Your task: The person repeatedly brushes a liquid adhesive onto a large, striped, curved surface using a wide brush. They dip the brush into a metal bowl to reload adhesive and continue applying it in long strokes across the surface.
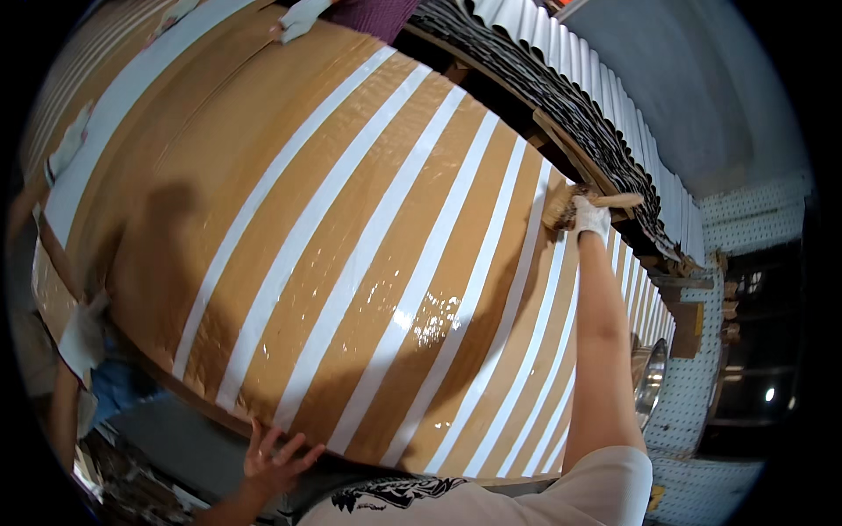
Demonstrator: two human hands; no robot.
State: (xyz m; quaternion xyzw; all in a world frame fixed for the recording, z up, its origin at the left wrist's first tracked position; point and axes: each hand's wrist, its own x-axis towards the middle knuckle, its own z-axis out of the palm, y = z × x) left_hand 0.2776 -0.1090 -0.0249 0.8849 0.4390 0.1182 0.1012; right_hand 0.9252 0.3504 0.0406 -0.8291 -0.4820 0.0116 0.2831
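Observation:
A large brown sheet with white stripes [386, 237] spreads before me, wet and shiny in its middle. My right hand [592, 219], in a white glove, reaches to the sheet's far edge and is closed around a brush. The brush [559, 209] has brown bristles lying against the sheet, and its wooden handle sticks out to the right of the glove. At the near edge my left hand [279, 462] is bare, its fingers spread and touching or close to the sheet's rim. It holds nothing.
Other people's gloved hands [85, 333] rest along the sheet's left end, with another glove [303, 19] at the far edge. Beyond lie stacked dark wavy sheets [526, 83] and white corrugated panels [561, 48]. A metal bowl [651, 383] stands to the right.

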